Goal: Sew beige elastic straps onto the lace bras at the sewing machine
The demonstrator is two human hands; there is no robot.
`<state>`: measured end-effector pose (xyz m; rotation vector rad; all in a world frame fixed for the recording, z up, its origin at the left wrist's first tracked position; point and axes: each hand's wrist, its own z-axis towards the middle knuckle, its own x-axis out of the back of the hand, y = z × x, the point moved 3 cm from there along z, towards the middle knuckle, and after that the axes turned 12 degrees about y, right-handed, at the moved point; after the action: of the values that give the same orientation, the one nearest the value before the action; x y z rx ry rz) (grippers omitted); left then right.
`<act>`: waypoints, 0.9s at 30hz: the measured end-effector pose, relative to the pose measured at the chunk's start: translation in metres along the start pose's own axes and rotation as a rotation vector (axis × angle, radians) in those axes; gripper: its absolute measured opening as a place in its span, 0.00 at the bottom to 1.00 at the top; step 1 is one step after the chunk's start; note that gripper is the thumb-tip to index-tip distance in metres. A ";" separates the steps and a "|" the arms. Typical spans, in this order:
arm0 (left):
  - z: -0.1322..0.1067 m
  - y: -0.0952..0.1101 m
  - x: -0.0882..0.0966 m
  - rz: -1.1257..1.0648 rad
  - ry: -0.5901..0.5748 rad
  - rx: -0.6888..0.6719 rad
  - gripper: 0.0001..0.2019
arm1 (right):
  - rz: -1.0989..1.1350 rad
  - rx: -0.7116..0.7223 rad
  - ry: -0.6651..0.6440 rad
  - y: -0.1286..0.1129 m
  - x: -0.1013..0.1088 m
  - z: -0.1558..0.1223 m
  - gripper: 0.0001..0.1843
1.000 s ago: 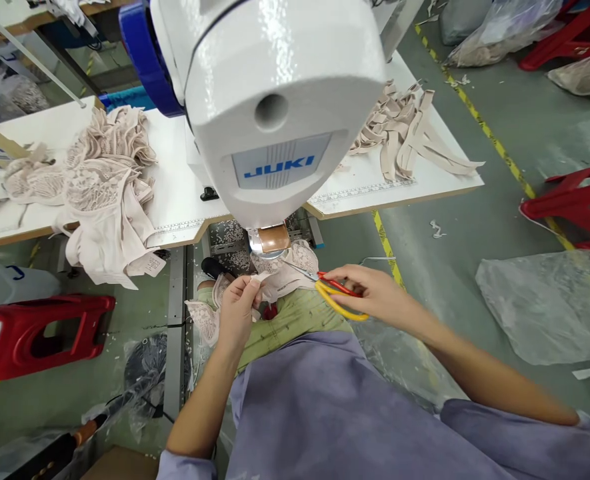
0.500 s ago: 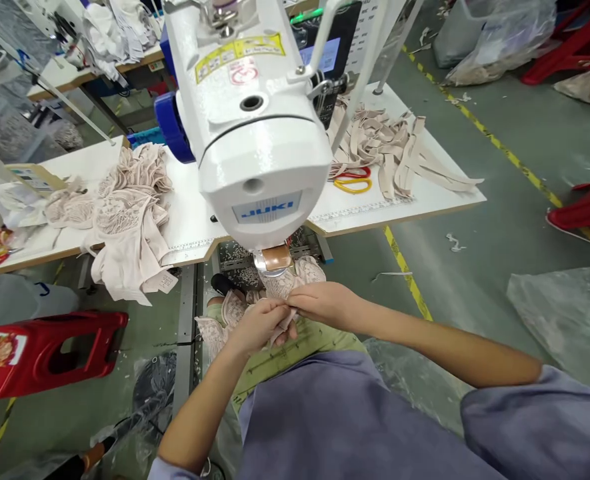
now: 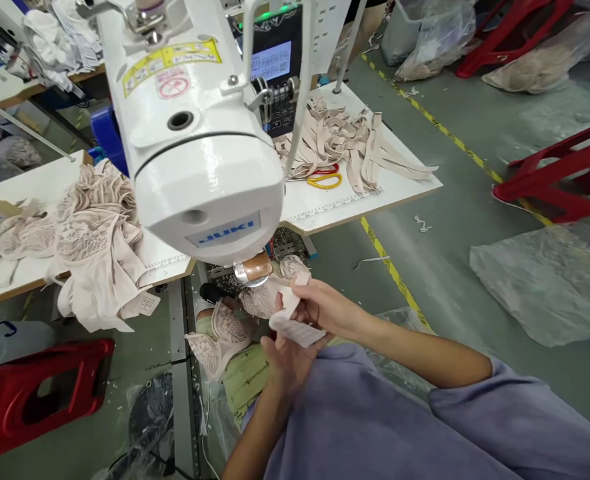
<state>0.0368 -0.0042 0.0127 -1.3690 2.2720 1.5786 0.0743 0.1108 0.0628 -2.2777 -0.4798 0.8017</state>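
Person seated at the sewing machine [image 3: 209, 193], both hands low in front of the machine head, well below the "JUKI" plate. Right hand [image 3: 332, 310]: grip closed on a pale band [image 3: 297, 330], thumb on top, fingers curled beneath; one end of the band stands up past the thumb. Left hand [image 3: 289, 363]: just beneath, touching the band's lower side, thumb along its near edge; cannot tell whether this grip pinches it or only supports it. Band is bent and lies between the two hands. Beside it, lace cups [image 3: 225, 327] spread over the green cloth [image 3: 247, 377] on the lap, more lace close under the metal end of the machine; the join with the band is hidden by the fingers. Counter [image 3: 395, 187] is white, ruler marks along its front edge. On its right part: a tangled heap of pale straps [image 3: 339, 137], with yellow-and-red scissors [image 3: 325, 187] at the heap's near edge, blades hidden. A lit screen [image 3: 272, 63] stands behind the machine arm. On the left part: a pile of lace garments [image 3: 95, 233], some hanging over the front edge, a white tag [image 3: 147, 303] among them. Red stool [image 3: 5, 407] at floor level, left; clear plastic sheet [image 3: 539, 287] on the floor, right.
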 end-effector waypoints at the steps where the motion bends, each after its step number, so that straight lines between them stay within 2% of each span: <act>1: -0.004 0.006 -0.003 0.002 -0.011 -0.095 0.57 | -0.021 0.007 -0.045 -0.003 -0.006 -0.006 0.21; 3: -0.013 0.026 -0.002 0.092 -0.024 -0.365 0.56 | -0.075 0.088 -0.113 -0.016 -0.013 -0.016 0.22; 6: -0.021 0.058 0.008 0.447 -0.023 -0.810 0.54 | -0.240 0.319 -0.121 -0.043 -0.016 -0.017 0.21; 9: -0.013 0.086 0.019 0.901 0.003 -1.174 0.52 | -0.545 0.673 -0.001 -0.067 -0.019 0.001 0.16; 11: 0.000 0.100 0.023 1.140 0.043 -1.294 0.53 | -0.707 0.870 0.101 -0.074 -0.022 0.017 0.12; 13: 0.014 0.110 0.027 1.293 0.096 -1.292 0.52 | -0.750 0.937 0.200 -0.075 -0.022 0.034 0.08; 15: 0.024 0.114 0.030 1.400 0.123 -1.235 0.48 | -0.671 0.861 0.230 -0.071 -0.022 0.046 0.07; 18: 0.027 0.114 0.029 1.495 0.104 -1.179 0.41 | -0.400 0.618 0.120 -0.061 -0.020 0.058 0.12; 20: 0.026 0.114 0.027 1.519 0.115 -1.157 0.38 | -0.257 0.532 0.056 -0.058 -0.020 0.063 0.14; 23: 0.024 0.115 0.026 1.531 0.146 -1.096 0.36 | -0.242 0.544 0.045 -0.062 -0.018 0.069 0.12; 27: 0.025 0.118 0.023 1.524 0.116 -1.089 0.36 | -0.423 0.681 0.051 -0.077 -0.017 0.080 0.11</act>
<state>-0.0681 0.0107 0.0750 0.9535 2.5581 3.3699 0.0005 0.1937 0.0762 -1.4957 -0.5388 0.5728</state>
